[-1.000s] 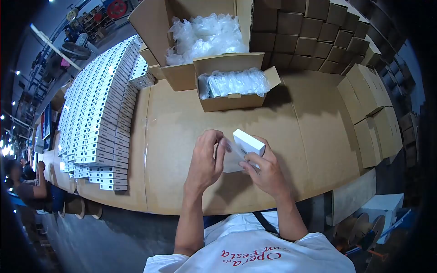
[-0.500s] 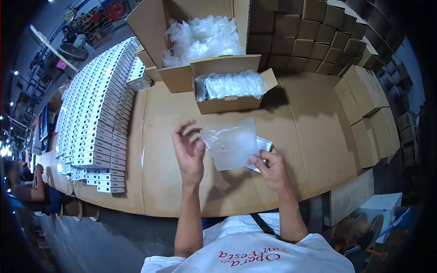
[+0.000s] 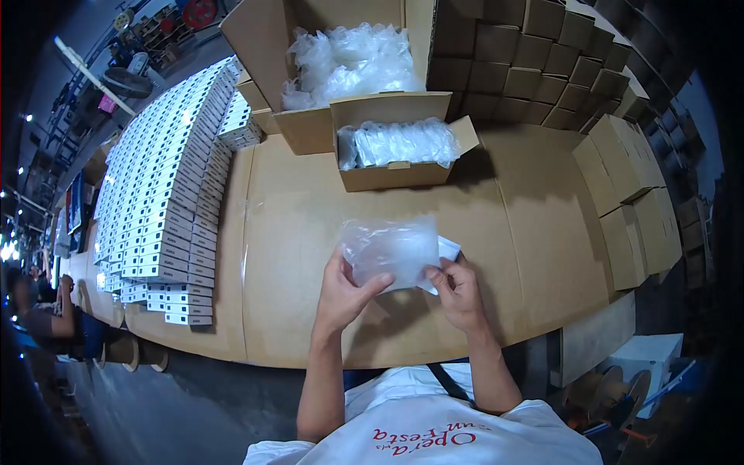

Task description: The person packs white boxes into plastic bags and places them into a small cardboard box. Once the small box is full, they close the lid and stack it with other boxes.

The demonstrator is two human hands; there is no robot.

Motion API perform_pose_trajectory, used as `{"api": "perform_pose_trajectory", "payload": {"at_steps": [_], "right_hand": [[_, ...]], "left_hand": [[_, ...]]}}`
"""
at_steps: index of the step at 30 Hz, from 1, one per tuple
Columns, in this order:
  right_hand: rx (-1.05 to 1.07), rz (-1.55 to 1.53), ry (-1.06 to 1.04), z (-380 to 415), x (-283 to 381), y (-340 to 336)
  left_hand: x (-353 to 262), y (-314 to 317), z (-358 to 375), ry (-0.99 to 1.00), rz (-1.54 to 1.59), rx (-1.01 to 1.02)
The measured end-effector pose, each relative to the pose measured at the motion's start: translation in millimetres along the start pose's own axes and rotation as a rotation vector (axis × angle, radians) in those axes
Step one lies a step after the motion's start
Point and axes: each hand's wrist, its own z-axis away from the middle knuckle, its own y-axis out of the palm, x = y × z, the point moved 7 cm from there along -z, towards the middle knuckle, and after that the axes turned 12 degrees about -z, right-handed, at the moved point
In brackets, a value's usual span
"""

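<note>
A translucent plastic bag (image 3: 395, 246) is stretched between my two hands above the cardboard-covered table. My left hand (image 3: 345, 298) grips its lower left part, the thumb lying across the front and the fingers behind. At the lower right corner, my right hand (image 3: 459, 294) pinches the bag together with a flat white box (image 3: 447, 249). Most of that box is hidden behind the bag; only its right edge shows. Beyond my hands stands an open small carton (image 3: 395, 178), packed with a row of plastic-wrapped items (image 3: 403, 144).
Stacked white boxes (image 3: 167, 201) rise along the left of the table (image 3: 287, 217). A large open carton (image 3: 302, 133) behind holds plastic bags (image 3: 356, 66). Brown cartons are stacked at the back right (image 3: 527, 62) and right edge (image 3: 639, 201). Another person (image 3: 58, 322) is at far left.
My left hand was open beside the bag's left edge; it has moved down and right and taken hold of the bag. My right hand has kept its grip.
</note>
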Motion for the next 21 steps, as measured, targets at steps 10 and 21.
{"api": "perform_pose_trajectory", "payload": {"at_steps": [10, 21], "right_hand": [[-0.214, -0.31, -0.226, -15, 67, -57], [0.2, -0.088, -0.605, -40, 142, -14]], "left_hand": [[7, 1, 11, 0.102, -0.375, 0.1], [1, 11, 15, 0.135, -0.578, 0.185]]}}
